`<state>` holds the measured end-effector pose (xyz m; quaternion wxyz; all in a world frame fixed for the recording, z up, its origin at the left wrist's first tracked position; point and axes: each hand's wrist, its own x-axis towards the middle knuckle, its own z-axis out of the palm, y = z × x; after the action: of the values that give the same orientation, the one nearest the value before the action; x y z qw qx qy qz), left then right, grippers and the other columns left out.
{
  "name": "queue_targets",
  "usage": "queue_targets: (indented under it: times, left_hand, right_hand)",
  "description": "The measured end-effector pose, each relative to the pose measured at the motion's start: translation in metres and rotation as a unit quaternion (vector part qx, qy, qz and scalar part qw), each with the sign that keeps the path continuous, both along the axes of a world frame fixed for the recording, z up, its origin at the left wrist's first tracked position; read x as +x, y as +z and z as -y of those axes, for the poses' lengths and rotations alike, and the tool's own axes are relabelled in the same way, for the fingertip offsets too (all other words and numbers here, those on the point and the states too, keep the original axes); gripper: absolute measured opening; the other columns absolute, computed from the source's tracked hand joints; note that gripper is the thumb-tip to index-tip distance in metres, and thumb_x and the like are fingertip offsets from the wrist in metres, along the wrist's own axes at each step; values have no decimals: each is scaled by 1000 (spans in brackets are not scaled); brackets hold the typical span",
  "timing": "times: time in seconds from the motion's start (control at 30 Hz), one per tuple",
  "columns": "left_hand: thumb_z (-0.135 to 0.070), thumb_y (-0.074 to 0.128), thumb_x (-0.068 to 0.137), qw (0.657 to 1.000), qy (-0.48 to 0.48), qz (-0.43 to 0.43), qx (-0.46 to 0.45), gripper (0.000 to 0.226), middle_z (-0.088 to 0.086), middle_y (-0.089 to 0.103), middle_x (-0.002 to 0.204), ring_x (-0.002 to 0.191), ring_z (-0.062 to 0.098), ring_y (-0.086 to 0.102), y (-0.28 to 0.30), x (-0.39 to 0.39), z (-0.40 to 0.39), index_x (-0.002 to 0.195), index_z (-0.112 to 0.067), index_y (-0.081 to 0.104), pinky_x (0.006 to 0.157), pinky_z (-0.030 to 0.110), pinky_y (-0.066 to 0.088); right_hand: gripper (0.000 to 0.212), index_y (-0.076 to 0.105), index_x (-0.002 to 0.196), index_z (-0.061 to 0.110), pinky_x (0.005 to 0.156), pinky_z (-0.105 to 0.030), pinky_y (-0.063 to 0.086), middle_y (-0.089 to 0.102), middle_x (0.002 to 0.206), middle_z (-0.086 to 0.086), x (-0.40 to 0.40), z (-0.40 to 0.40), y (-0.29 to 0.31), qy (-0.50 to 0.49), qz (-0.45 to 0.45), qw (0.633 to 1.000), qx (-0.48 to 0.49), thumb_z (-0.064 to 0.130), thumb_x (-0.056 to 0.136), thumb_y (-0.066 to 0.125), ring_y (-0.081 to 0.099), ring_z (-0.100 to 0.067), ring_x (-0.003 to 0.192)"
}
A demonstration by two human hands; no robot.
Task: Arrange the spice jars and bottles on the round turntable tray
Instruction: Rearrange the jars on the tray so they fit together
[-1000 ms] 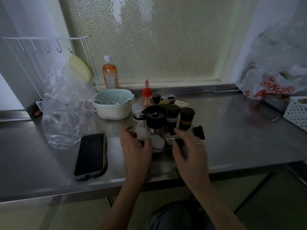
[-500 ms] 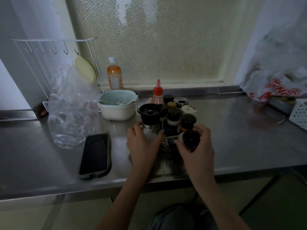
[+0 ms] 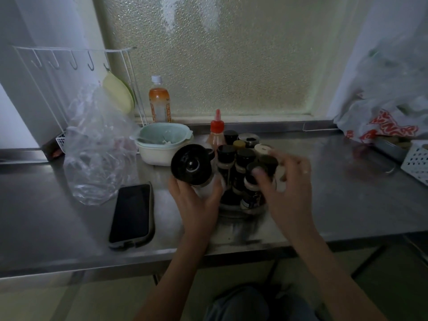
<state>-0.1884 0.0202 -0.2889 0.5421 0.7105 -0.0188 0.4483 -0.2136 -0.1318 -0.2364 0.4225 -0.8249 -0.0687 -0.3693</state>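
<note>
A round turntable tray (image 3: 240, 210) sits mid-counter, crowded with several dark-capped spice jars (image 3: 243, 163). My left hand (image 3: 196, 202) is wrapped around a clear bottle with a wide black lid (image 3: 191, 164), tilted and held at the tray's left edge. My right hand (image 3: 287, 188) is blurred over the right side of the tray, fingers around a small black-capped jar (image 3: 254, 179). A red-nozzle sauce bottle (image 3: 217, 132) stands at the back of the group, beside a white-lidded jar (image 3: 262, 148).
A phone (image 3: 130, 215) lies left of the tray. A crumpled clear plastic bag (image 3: 97, 149) and a pale bowl (image 3: 162, 144) stand behind it. An orange drink bottle (image 3: 159, 100) is by the window. A white basket (image 3: 416, 159) and shopping bags occupy the right.
My left hand has lifted and tipped the black-lidded bottle toward me at the tray's left side. My right hand has shifted up over the jars on the right.
</note>
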Motion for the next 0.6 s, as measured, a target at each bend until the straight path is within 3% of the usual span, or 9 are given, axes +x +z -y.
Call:
queue_targets:
  times: [0.1, 0.13, 0.2, 0.23, 0.33, 0.4, 0.47, 0.53, 0.6]
  left_hand:
    - [-34, 59, 78, 999, 5, 38, -35, 55, -1, 41, 119, 112, 6, 39, 2, -5, -4, 127, -17, 40, 95, 6, 28]
    - [-33, 57, 78, 997, 8, 48, -55, 48, -1, 42, 113, 105, 6, 42, 3, -7, -6, 122, -19, 42, 91, 7, 32]
    - [-31, 55, 78, 995, 13, 49, -91, 35, -7, 44, 100, 91, 7, 46, 5, -8, -9, 110, -22, 44, 83, 19, 41]
    - [-31, 55, 78, 993, 14, 40, -108, 32, -14, 45, 99, 90, 7, 48, 6, -8, -11, 107, -25, 44, 80, 29, 45]
    - [-31, 56, 79, 991, 11, 26, -127, 39, -35, 45, 107, 104, 15, 53, 8, -9, -15, 116, -33, 44, 86, 49, 50]
    - [-33, 55, 80, 991, 17, 26, -134, 42, -33, 44, 112, 109, 13, 52, 8, -8, -16, 119, -42, 41, 89, 48, 49]
    - [-32, 54, 80, 989, 34, 23, -144, 37, -26, 44, 109, 105, 9, 51, 6, -7, -18, 113, -46, 42, 86, 44, 49]
    - [-32, 54, 80, 987, 64, 17, -149, 27, -19, 42, 99, 91, 6, 49, 4, -6, -20, 104, -35, 44, 76, 37, 48]
    - [-36, 55, 79, 982, 84, -3, -168, 24, -16, 40, 93, 81, 4, 45, 3, -6, -22, 99, -26, 45, 69, 22, 43]
  right_hand:
    - [33, 54, 119, 25, 75, -22, 45, 52, 107, -2, 38, 20, 35, -36, -5, 998, -44, 31, 87, 57, 52, -12, 93]
    - [33, 54, 120, 21, 74, -21, 45, 56, 106, -6, 56, 24, 48, -27, -53, 996, -70, 21, 87, 57, 55, -16, 91]
    - [37, 54, 122, 21, 59, -9, 41, 59, 107, -8, 92, 27, 70, 16, -172, 978, -118, 11, 86, 54, 55, -10, 77]
    - [40, 53, 124, 22, 55, -10, 40, 59, 109, -9, 109, 26, 77, 30, -222, 963, -152, 10, 86, 54, 54, -9, 74]
    - [45, 47, 131, 25, 66, -26, 45, 56, 122, -10, 145, 18, 88, 67, -361, 902, -227, 18, 88, 58, 56, -20, 90]
    - [42, 47, 129, 30, 69, -31, 47, 55, 118, -8, 155, 12, 93, 99, -458, 858, -210, 26, 89, 58, 56, -25, 97]
    - [40, 49, 128, 31, 71, -34, 48, 54, 117, -7, 160, 9, 97, 120, -496, 832, -219, 27, 89, 57, 55, -26, 102]
    - [40, 49, 128, 31, 73, -35, 50, 53, 120, -7, 164, 8, 98, 139, -521, 810, -232, 26, 89, 57, 55, -28, 108]
    - [41, 47, 130, 30, 78, -37, 49, 52, 123, -9, 165, 6, 97, 158, -544, 792, -229, 23, 90, 56, 56, -30, 111]
